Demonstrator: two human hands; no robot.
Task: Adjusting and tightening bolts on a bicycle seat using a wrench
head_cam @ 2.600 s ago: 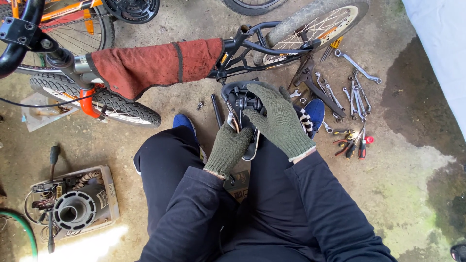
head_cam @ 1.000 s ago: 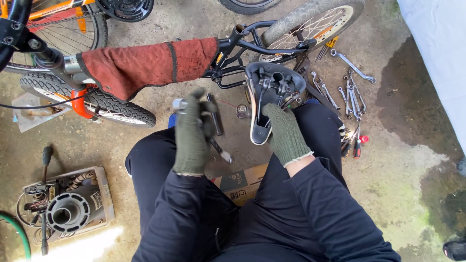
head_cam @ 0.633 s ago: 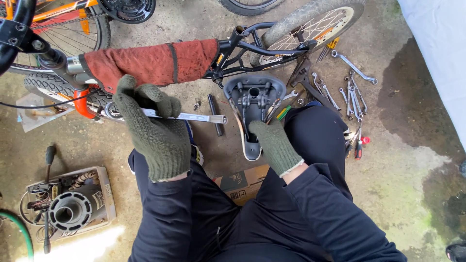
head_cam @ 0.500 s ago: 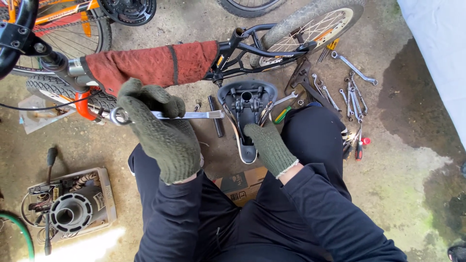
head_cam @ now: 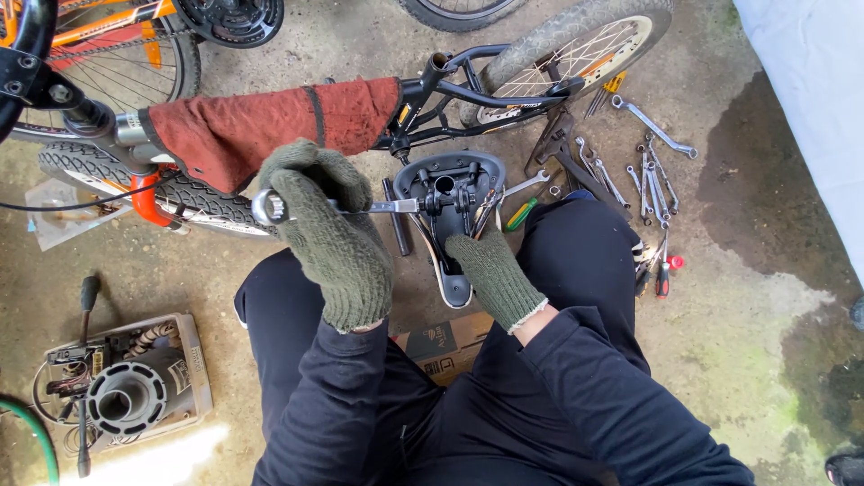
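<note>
Both gloved hands work the upturned saddle [head_cam: 447,193]: left hand [head_cam: 328,229] grips a wrench [head_cam: 360,207] on its clamp, right hand [head_cam: 493,274] clasps its nose; turning likely follows.

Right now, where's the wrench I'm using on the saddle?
The wrench is in your gloved left hand, left of centre, lying level with its far end on the clamp of the upturned saddle that your right hand steadies.

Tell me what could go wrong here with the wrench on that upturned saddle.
The left hand turns a wrench on the clamp under the saddle, which only the right hand steadies on the lap. The wrench might slip off the nut, or the saddle might twist loose. The swing could also bring the hand against the bicycle tyre close behind it.
</note>
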